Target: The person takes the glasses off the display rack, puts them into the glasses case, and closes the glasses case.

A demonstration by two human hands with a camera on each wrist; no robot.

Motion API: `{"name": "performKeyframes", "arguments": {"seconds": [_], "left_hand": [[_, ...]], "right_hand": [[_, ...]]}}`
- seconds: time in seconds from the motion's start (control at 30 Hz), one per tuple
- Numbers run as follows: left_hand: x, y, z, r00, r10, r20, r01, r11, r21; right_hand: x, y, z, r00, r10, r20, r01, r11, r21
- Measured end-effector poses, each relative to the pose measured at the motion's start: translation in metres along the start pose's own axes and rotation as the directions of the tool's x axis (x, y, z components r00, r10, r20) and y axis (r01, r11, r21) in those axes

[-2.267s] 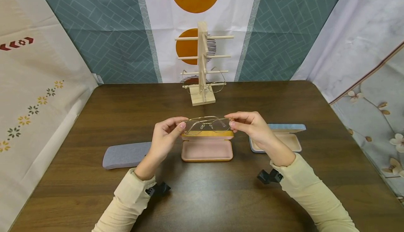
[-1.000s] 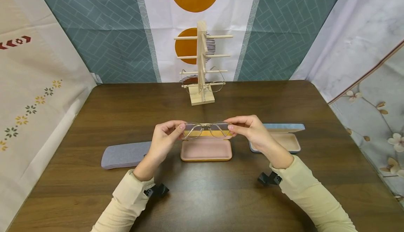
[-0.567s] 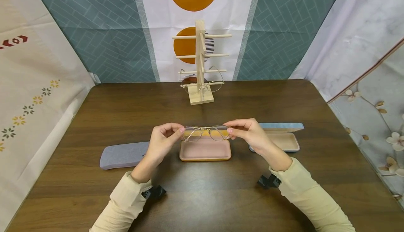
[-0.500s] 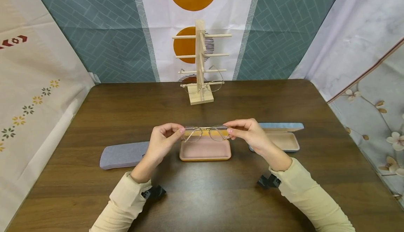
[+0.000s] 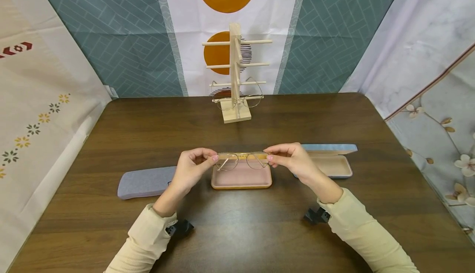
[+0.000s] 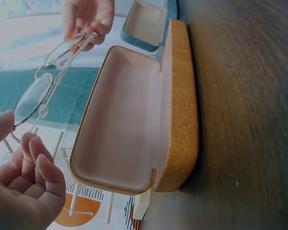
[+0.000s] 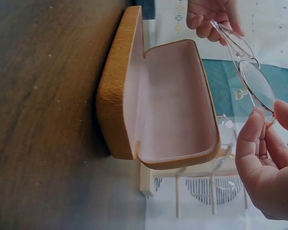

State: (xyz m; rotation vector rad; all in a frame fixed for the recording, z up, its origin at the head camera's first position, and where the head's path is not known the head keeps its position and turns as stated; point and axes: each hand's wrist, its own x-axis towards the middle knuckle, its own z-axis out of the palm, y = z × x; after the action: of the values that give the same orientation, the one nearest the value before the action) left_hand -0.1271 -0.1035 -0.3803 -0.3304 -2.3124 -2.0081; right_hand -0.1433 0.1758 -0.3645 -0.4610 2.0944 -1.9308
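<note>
A pair of thin gold-rimmed eyeglasses (image 5: 242, 155) hangs level between both hands, its temples folded behind the lenses. My left hand (image 5: 190, 169) pinches the left end between thumb and fingers. At the opposite end, the thumb and fingers of my right hand (image 5: 297, 163) pinch the frame. Under the glasses stands an orange eyeglass case (image 5: 241, 179) with pink lining, its lid raised at the back. Both wrist views show the case's interior with nothing in it, and the glasses (image 6: 48, 79) apart from its rim.
A closed grey-blue eyeglass case (image 5: 144, 182) lies at left, partly behind the left wrist. An opened blue case (image 5: 335, 166) with beige lining is at right. Behind stands a wooden display rack (image 5: 235, 67) with another pair of wire glasses (image 5: 252, 100) on its lowest pegs.
Both hands have lowered the glasses toward the orange case, in front of its lid. The glasses have tilted, so the temples that showed above the rims now show through the lenses.
</note>
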Motion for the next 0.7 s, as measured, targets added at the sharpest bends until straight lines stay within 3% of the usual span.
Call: {"name": "performKeyframes", "arguments": {"seconds": [0.23, 0.4, 0.7], "left_hand": [[-0.001, -0.003, 0.000, 1.000, -0.004, 0.011, 0.005, 1.000, -0.029], [-0.003, -0.004, -0.002, 0.998, 0.014, 0.060, -0.010, 0.997, -0.071], [-0.007, -0.010, -0.007, 0.981, 0.118, 0.157, -0.136, 0.984, 0.114]], "right_hand": [[0.000, 0.004, 0.002, 0.999, 0.032, -0.020, -0.032, 0.999, 0.006], [0.000, 0.007, 0.003, 0.999, 0.035, -0.028, -0.035, 0.999, 0.009], [-0.001, 0.011, 0.004, 0.998, 0.052, -0.021, -0.052, 0.999, 0.000]]}}
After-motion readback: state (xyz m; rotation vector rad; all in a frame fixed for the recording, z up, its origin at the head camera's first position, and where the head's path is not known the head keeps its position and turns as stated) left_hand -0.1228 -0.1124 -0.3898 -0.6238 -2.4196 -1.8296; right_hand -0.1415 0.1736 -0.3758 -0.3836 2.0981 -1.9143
